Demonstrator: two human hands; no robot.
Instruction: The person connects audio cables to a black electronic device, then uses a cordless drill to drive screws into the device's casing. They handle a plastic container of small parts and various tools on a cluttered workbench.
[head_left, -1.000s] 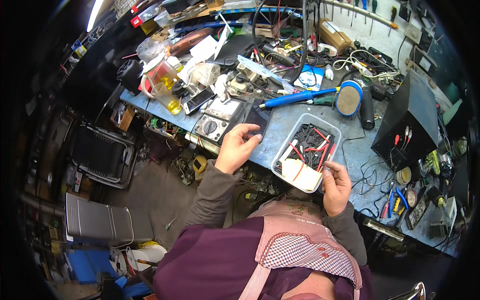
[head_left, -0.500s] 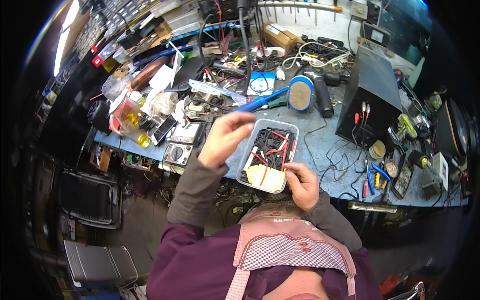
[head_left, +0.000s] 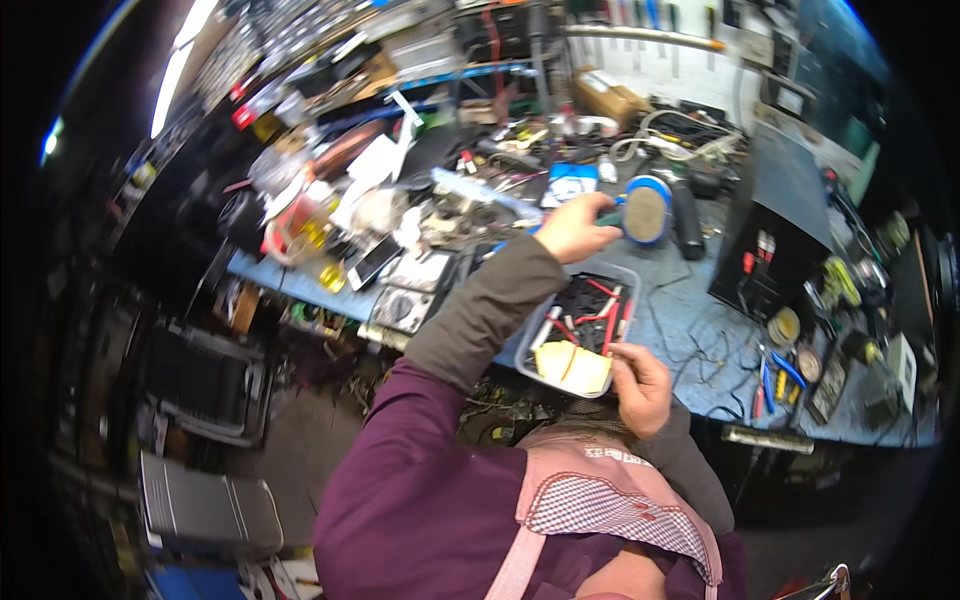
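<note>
Left hand (head_left: 572,228) grip hidden behind knuckles

**Packages, labels and displays on the bench**

A clear plastic tray (head_left: 629,275) sits at the near bench edge, centre; a pale yellow paper slip (head_left: 572,366) lies in its near end. A blue and white card (head_left: 572,185) lies flat beyond it, toward the far side. A brown cardboard box (head_left: 612,98) stands at the far wall, centre. Left of the tray lies a grey meter (head_left: 403,307) with a round dial, and just left of that a phone (head_left: 372,262) with a dark screen. The black box (head_left: 782,222) at right carries a small red and white label (head_left: 765,246) on its front face.
</note>
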